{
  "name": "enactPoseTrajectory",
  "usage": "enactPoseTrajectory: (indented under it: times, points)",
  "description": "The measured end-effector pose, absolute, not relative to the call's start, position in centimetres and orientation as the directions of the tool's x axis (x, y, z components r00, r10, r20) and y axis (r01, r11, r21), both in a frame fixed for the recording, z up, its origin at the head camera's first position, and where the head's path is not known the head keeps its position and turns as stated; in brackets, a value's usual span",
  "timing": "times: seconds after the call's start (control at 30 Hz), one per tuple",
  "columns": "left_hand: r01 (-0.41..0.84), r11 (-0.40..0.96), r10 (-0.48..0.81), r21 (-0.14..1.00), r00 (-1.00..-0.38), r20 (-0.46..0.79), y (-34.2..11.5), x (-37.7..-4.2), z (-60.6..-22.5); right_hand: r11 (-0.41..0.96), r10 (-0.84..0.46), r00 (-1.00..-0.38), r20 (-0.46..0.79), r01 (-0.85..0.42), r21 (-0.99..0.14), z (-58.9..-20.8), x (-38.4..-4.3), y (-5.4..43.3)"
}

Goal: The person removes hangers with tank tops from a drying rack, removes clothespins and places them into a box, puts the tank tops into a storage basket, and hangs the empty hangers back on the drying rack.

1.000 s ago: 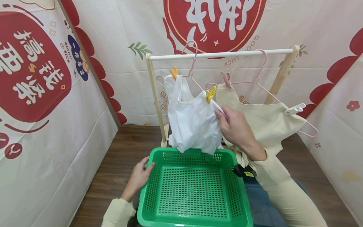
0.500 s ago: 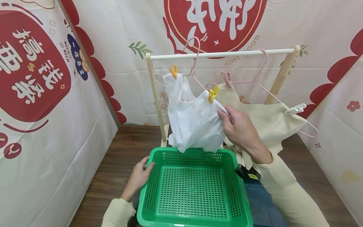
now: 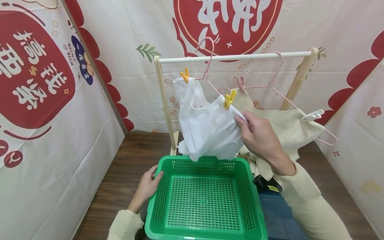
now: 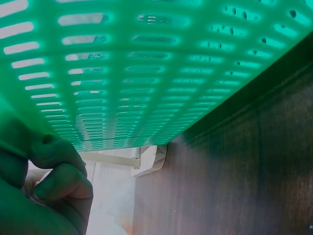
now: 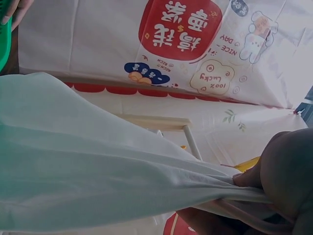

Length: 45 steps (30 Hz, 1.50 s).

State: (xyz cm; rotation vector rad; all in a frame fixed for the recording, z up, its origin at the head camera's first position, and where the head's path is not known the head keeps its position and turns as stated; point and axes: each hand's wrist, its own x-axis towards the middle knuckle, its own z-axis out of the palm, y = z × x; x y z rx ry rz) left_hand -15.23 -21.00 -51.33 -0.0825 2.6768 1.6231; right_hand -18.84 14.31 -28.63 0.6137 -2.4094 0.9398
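A white sleeveless top (image 3: 210, 126) hangs on a pink hanger (image 3: 207, 71) at the left of the rack. An orange clothespin (image 3: 184, 75) and a yellow one (image 3: 230, 99) sit on its shoulders. My right hand (image 3: 261, 136) pinches the top's right edge just below the yellow clothespin; in the right wrist view the white cloth (image 5: 98, 152) is drawn into folds toward the fingers. The hanger's hook rises above the white rod (image 3: 234, 58), overlapping it in this view. Down at the left, my left hand (image 3: 147, 186) grips the side of a green basket (image 3: 180, 235), thumb over the rim.
On the right of the rack a beige garment (image 3: 279, 128) hangs from another pink hanger (image 3: 277, 73), with pink and white clothespins (image 3: 312, 115). Wooden posts (image 3: 164, 100) carry the rod. Printed cloth walls (image 3: 99, 160) enclose the brown tabletop (image 3: 120, 166).
My right hand has shifted slightly to the right, taking the white top and its hanger along. The hook has risen a little. The left hand and basket have stayed put.
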Motion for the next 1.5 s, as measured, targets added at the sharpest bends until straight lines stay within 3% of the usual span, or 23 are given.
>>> enactPoseTrajectory:
  times: [1.5]
  points:
    - [-0.053,0.469,-0.042,0.882,-0.998,-0.038,-20.9,-15.0,-51.0,0.607,-0.267,-0.748,0.608,-0.621,-0.497,-27.4,-16.2,18.2]
